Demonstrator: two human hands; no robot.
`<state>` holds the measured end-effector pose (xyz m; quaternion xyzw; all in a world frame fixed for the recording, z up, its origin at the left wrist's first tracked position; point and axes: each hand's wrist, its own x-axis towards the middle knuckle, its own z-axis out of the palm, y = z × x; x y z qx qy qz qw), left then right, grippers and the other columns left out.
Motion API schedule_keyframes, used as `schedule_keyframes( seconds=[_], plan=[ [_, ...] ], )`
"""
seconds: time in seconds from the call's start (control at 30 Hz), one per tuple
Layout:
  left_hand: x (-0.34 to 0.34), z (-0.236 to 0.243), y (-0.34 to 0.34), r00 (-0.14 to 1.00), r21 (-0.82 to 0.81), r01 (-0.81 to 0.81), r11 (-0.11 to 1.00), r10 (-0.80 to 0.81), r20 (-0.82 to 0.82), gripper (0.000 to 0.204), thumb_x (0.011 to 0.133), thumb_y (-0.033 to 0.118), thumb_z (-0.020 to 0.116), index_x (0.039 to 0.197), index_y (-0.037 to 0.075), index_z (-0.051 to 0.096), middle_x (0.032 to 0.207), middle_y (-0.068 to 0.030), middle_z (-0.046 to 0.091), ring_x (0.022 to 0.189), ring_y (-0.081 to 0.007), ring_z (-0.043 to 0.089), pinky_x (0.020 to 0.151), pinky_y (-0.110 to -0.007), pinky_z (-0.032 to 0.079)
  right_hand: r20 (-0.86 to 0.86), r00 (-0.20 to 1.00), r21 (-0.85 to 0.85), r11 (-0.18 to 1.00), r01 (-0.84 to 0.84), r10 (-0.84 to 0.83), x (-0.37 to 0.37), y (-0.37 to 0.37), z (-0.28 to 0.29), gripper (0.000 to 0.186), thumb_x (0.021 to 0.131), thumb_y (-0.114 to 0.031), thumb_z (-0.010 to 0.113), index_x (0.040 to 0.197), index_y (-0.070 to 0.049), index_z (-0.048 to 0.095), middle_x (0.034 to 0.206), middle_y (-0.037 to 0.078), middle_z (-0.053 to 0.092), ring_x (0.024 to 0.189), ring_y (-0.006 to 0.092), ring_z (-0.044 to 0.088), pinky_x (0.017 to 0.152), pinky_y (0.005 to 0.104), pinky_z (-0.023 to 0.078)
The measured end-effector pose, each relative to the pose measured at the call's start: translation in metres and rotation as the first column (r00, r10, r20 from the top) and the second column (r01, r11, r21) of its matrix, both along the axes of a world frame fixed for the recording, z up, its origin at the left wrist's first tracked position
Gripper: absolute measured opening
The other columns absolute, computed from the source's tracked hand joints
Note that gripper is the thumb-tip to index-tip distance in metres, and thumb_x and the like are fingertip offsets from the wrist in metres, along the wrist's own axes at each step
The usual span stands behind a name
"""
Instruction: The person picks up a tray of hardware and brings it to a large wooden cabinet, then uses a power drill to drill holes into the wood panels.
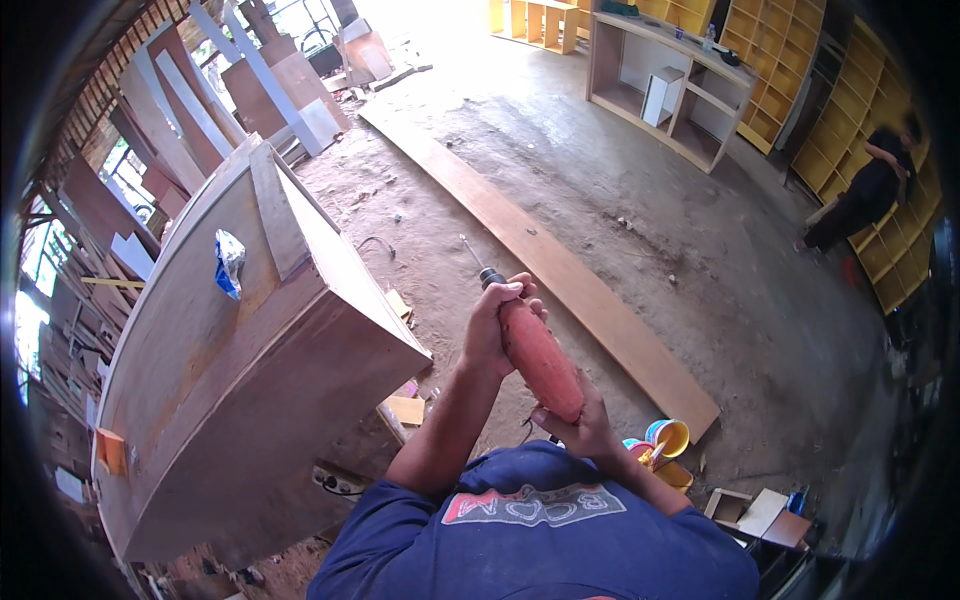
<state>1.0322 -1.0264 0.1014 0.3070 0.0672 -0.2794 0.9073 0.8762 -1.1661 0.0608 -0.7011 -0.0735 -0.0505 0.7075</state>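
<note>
A red power drill (540, 355) with a dark chuck and a long thin bit points away from me, toward the upper left. My left hand (495, 325) is closed around its front part beside the chuck. My right hand (582, 425) grips the rear of the drill lower down, with its thumb across the underside. Just left of the drill stands a large curved plywood cabinet (220, 400) with a crumpled blue and silver packet (229, 263) and a small orange block (110, 450) on it.
A long board (600, 330) lies diagonally on the dirt floor. Paint cans (668, 437) stand at lower right. Leaning sheets (180, 110) line the left. A cabinet frame (670, 95) and yellow shelving (770, 70) stand behind. Another person (865, 190) stands at the right.
</note>
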Motion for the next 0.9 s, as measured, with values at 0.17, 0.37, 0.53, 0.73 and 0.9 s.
schedule_keyframes(
  seconds=[0.17, 0.37, 0.53, 0.73, 0.9],
  plan=[
    [0.013, -0.004, -0.017, 0.997, 0.031, -0.078, 0.996, 0.079, -0.007, 0.022, 0.091, 0.024, 0.069, 0.106, 0.008, 0.063, 0.095, -0.0048, 0.065, 0.078, -0.0194, 0.068, 0.072, -0.040, 0.061, 0.044, 0.997, -0.018, 0.998, -0.062, 0.063, 0.022, -0.021, -0.007, 0.091, 0.083, -0.019, 0.085, 0.155, 0.003, 0.034, 0.135, 0.019, 0.060, 0.120, 0.0243, 0.062, 0.102, 0.0364, 0.050],
    [0.027, -0.006, -0.037, 0.974, -0.070, -0.222, 0.972, 0.220, -0.046, 0.031, 0.098, 0.039, 0.065, 0.093, 0.009, 0.060, 0.086, -0.0062, 0.063, 0.075, -0.0225, 0.068, 0.067, -0.043, 0.061, -0.021, 0.989, -0.072, 0.987, -0.146, 0.145, 0.058, -0.054, -0.011, 0.099, 0.082, -0.024, 0.087, 0.158, 0.005, 0.030, 0.146, 0.027, 0.055, 0.133, 0.0325, 0.059, 0.110, 0.0408, 0.047],
    [0.043, -0.016, -0.042, 0.938, -0.054, -0.339, 0.939, 0.332, -0.100, 0.039, 0.100, 0.047, 0.061, 0.090, 0.010, 0.058, 0.082, -0.0066, 0.061, 0.072, -0.0246, 0.068, 0.064, -0.045, 0.061, -0.074, 0.973, -0.108, 0.968, -0.226, 0.219, 0.092, -0.070, -0.006, 0.096, 0.082, -0.024, 0.087, 0.157, 0.004, 0.034, 0.143, 0.025, 0.059, 0.130, 0.0310, 0.062, 0.109, 0.0398, 0.048],
    [0.085, -0.013, -0.035, 0.882, -0.011, -0.470, 0.882, 0.470, -0.023, 0.042, 0.102, 0.050, 0.060, 0.093, 0.009, 0.057, 0.082, -0.0065, 0.060, 0.069, -0.0238, 0.068, 0.068, -0.046, 0.060, 0.001, 0.969, -0.103, 0.964, -0.245, 0.246, 0.157, -0.066, -0.012, 0.095, 0.082, -0.025, 0.087, 0.156, 0.003, 0.036, 0.143, 0.023, 0.061, 0.128, 0.0276, 0.063, 0.107, 0.0375, 0.049],
    [0.143, 0.004, -0.013, 0.836, -0.026, -0.538, 0.842, 0.538, 0.109, 0.043, 0.104, 0.049, 0.056, 0.094, 0.008, 0.057, 0.082, -0.0067, 0.061, 0.068, -0.0233, 0.069, 0.069, -0.045, 0.060, 0.083, 0.944, -0.123, 0.943, -0.309, 0.320, 0.237, -0.052, -0.002, 0.094, 0.082, -0.026, 0.087, 0.156, 0.004, 0.037, 0.142, 0.023, 0.061, 0.128, 0.0281, 0.063, 0.107, 0.0393, 0.050]
  ],
)
